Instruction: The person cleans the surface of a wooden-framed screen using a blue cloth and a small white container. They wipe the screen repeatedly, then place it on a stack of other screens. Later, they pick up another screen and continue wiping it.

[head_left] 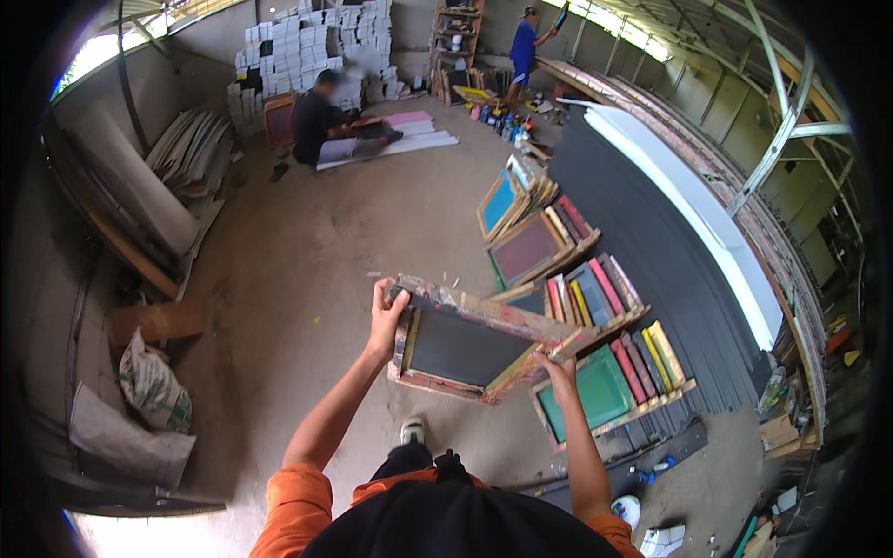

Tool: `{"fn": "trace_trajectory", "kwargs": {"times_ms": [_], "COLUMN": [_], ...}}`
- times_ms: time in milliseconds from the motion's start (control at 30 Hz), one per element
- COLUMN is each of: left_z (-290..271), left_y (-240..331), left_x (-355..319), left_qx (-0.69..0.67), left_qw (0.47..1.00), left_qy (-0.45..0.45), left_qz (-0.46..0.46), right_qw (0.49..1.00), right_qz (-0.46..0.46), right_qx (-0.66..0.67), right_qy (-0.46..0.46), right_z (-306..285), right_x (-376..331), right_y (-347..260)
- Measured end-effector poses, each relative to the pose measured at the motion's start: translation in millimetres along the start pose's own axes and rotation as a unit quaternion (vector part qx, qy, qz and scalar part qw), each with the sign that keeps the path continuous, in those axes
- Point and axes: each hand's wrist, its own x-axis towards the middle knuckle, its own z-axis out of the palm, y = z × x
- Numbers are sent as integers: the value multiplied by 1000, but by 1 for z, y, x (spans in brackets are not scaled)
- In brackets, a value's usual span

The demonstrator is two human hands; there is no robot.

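Between my hands, in front of me, I hold up a wooden screen printing frame [470, 349] with dark mesh and paint-stained edges. My left hand [386, 316] grips its upper left corner. At the right end, my right hand [556, 361] is closed on the frame's edge; part of that grip is hidden by the wood. Just beyond my right hand, a green-mesh frame [588, 402] leans at the front of a row of frames. Farther up stand more rows, one fronted by a purple-brown frame [530, 249] and another by a blue frame [499, 203].
Black sheeting [651, 223] lies beside the frame rows, with white sheets [707, 214] along it. A person [321, 121] sits by flat sheets on the floor; another person [524, 51] stands at the back right. Bottles [502, 121] cluster there. A sack [153, 386] sits at left.
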Motion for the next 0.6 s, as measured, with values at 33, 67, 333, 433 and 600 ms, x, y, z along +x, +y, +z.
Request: {"fn": "trace_trajectory", "kwargs": {"times_ms": [33, 67, 333, 433, 600], "left_z": [-1, 5, 66, 98, 123], "left_y": [-10, -12, -56, -86, -134], "left_x": [29, 48, 222, 277, 374], "left_qx": [-7, 7, -11, -14, 44], "left_qw": [1000, 1000, 991, 986, 975], "left_qy": [-19, -24, -128, -153, -185], "left_qz": [22, 8, -33, -64, -113], "right_qw": [1000, 1000, 991, 984, 961], "right_qz": [-7, -4, -29, -41, -45], "right_qx": [1, 0, 18, 16, 18], "right_qy": [2, 10, 132, 170, 271], "right_z": [4, 3, -11, -35, -35], "right_x": [20, 30, 147, 200, 281], "right_y": [-4, -5, 0, 15, 51]}}
